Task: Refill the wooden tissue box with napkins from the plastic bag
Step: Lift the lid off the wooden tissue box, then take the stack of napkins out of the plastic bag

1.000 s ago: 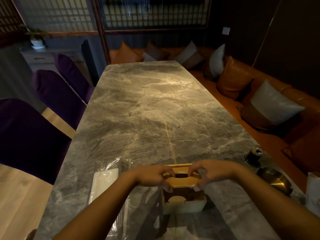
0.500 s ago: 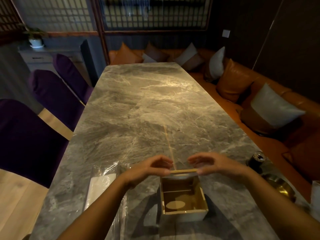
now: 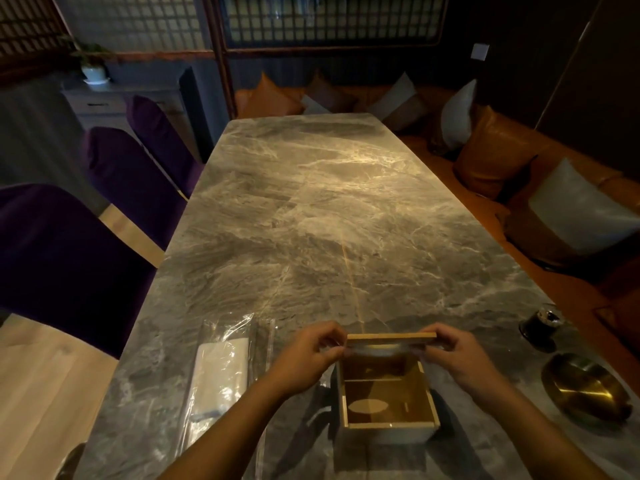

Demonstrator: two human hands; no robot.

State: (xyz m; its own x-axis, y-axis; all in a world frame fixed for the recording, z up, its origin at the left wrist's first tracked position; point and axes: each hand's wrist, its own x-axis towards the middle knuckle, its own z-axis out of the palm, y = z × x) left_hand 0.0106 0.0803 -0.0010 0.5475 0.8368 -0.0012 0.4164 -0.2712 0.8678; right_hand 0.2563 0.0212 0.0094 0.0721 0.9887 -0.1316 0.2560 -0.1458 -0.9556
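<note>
On the worktop point(image 3: 346, 209) at six o'clock, the box point(image 3: 388, 400) sits open; my left hand point(image 3: 308, 358) and right hand point(image 3: 460, 358) pinch its lid point(image 3: 391, 338) above. Bagged napkins point(image 3: 221, 372) lie at nine o'clock.

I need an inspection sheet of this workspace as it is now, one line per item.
Surface: grey marble table, mostly bare.
Job's things: wooden tissue box open, no napkins inside; lid held above its far edge; napkins in the plastic bag, left of the box.
Clutter: brass bowl and small dark jar at right.
Grippers: left hand and right hand pinch the lid's ends.
Cables: nothing seen.
Surroundings: purple chairs left, orange bench with cushions right.
</note>
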